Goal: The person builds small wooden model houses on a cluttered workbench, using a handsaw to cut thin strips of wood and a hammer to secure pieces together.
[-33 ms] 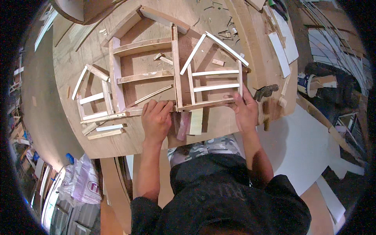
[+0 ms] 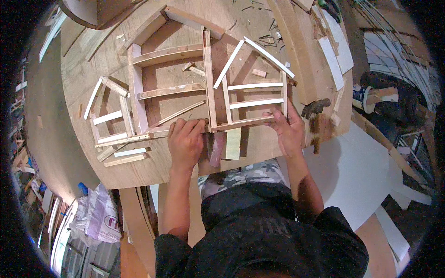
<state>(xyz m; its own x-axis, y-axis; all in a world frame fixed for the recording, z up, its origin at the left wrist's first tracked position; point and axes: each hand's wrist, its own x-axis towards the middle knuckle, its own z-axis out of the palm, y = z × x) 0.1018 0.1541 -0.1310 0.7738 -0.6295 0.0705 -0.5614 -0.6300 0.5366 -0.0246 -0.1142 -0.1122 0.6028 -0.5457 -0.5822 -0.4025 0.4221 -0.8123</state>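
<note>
A house-shaped wooden shelf frame [image 2: 208,83] lies on the plywood worktop, with a tall middle section and a smaller gabled section on each side. My left hand [image 2: 184,143] is closed over its near bottom rail, just left of the middle upright. At the right section's near corner, my right hand [image 2: 289,134] pinches the bottom rail [image 2: 245,123], thumb inside and the other fingers partly hidden. A loose thin stick [image 2: 181,113] slants inside the middle section. Short wood offcuts [image 2: 196,69] lie above it, between the shelves.
A hammer [image 2: 317,107] rests right of the frame, near a long wooden board [image 2: 296,60]. Several nails [image 2: 266,39] are scattered beyond. Loose strips [image 2: 125,160] lie at the near left, and a pale wood piece [image 2: 233,143] sits before me. A plastic bag [image 2: 99,213] stands lower left.
</note>
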